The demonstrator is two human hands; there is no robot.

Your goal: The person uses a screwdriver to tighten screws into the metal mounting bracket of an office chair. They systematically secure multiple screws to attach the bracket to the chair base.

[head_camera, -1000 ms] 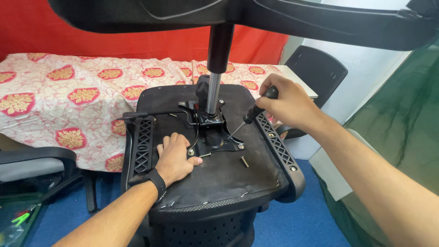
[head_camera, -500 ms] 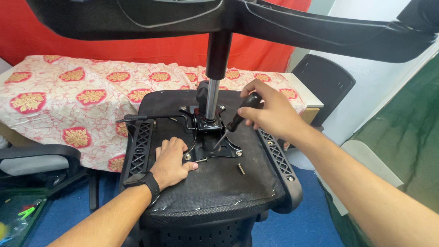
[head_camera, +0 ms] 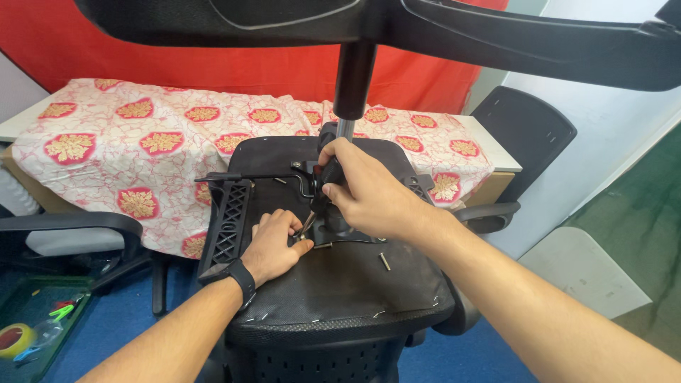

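Now, step: I judge I am driving a screw into the metal plate (head_camera: pixel 333 228) under the upturned chair seat (head_camera: pixel 340 284).
Right hand (head_camera: pixel 369 188): my grip is closed around the black handle of the screwdriver (head_camera: pixel 323 190), its tip angled down toward my left fingertips.
Left hand (head_camera: pixel 273 245): fingers pinched narrow at the tip, seemingly steadying a screw; I cannot tell the screw itself from here.
Spare screw (head_camera: pixel 384 261): lying loose on the seat, just right of the plate.
Doing it well: I should keep the shaft in line with the hole, press down before turning, and draw my left fingers clear once the thread bites, so the tip cannot slip onto them.
Risk: the seat's fabric is soft, and a tilted driver could skate off the head.
Change: a second ago my right hand was out by the right armrest bracket (head_camera: pixel 418 186) and my left lay flat; since then the right hand has come to the centre and the left has curled into a pinch.
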